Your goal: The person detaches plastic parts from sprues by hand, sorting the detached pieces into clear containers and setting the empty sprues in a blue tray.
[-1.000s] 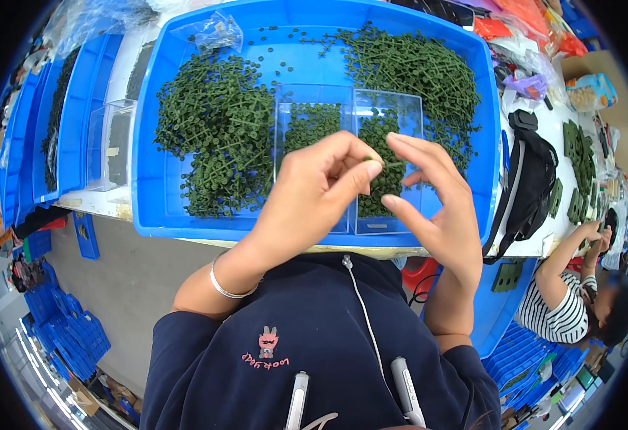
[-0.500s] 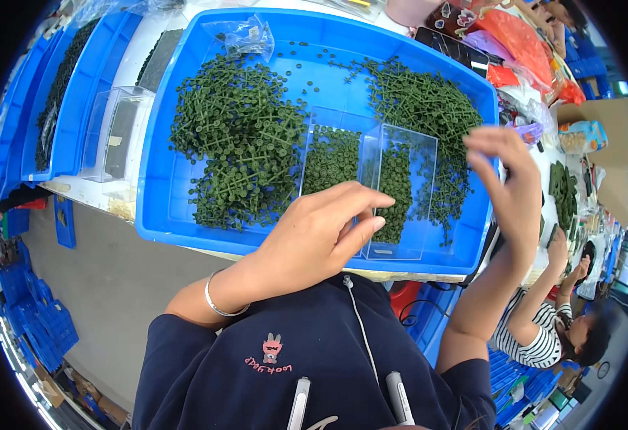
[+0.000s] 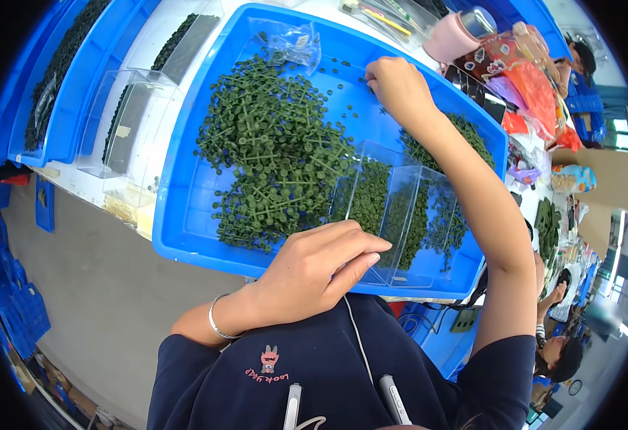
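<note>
— Green plastic everywhere. See the right hand point(image 3: 400, 87)? It's stretched to the far side of the blue tray point(image 3: 185, 215), fingers curled down among the loose green pieces point(image 3: 342, 68); I can't tell if it has pinched one.

— And the left hand point(image 3: 314, 269)?

— Resting at the tray's near rim, fingers loosely bent, tips against the clear box point(image 3: 392, 215) half full of green bits. Holding nothing that I can see.

— Risky reach, I'd say. That forearm passes right over the box; a dip of the elbow could tip it.

— Or drag the big heap of green sprues point(image 3: 278, 158) along. The clear bag point(image 3: 289, 39) lies near the far rim, too.

— Clutter beside the tray, another person point(image 3: 557, 351) close by at the right.
</note>
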Action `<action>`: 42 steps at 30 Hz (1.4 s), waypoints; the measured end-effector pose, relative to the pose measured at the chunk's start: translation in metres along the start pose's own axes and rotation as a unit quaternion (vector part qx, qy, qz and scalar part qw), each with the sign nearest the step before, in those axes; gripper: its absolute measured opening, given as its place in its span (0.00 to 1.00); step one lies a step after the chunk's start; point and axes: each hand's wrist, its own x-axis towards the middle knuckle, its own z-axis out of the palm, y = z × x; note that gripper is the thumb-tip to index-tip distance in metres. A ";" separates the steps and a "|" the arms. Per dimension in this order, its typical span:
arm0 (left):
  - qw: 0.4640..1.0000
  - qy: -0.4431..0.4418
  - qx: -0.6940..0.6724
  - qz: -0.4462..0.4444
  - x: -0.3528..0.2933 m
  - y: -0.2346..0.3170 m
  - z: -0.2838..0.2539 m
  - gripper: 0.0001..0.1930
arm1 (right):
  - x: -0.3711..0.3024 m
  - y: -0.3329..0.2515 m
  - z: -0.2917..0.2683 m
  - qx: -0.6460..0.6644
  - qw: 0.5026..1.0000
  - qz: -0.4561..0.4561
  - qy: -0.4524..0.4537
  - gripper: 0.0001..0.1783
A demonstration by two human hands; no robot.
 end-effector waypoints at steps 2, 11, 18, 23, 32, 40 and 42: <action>1.000 0.001 -0.021 -0.014 -0.003 -0.001 -0.006 0.10 | 0.002 -0.002 0.003 0.031 0.999 0.042 -0.006 0.06; 0.998 -0.011 -0.062 0.018 0.001 -0.006 -0.005 0.10 | 0.005 -0.014 0.002 -0.016 1.000 -0.008 -0.006 0.06; 0.998 -0.001 -0.056 -0.005 0.000 -0.003 -0.008 0.11 | -0.011 -0.011 -0.038 0.163 0.986 -0.008 0.033 0.04; 0.997 0.018 -0.061 -0.044 -0.001 0.000 -0.019 0.09 | -0.085 -0.059 -0.122 0.333 0.938 -0.010 -0.095 0.06; 0.994 0.003 -0.086 -0.060 -0.001 -0.003 -0.019 0.09 | -0.083 -0.019 -0.114 0.206 0.968 0.143 0.023 0.03; 0.994 0.005 -0.090 -0.066 -0.003 -0.004 -0.022 0.09 | -0.040 0.034 -0.037 0.000 1.000 0.024 -0.005 0.08; 0.993 0.009 -0.094 -0.066 -0.003 -0.005 -0.023 0.09 | -0.038 0.035 -0.032 -0.044 0.997 0.046 -0.042 0.09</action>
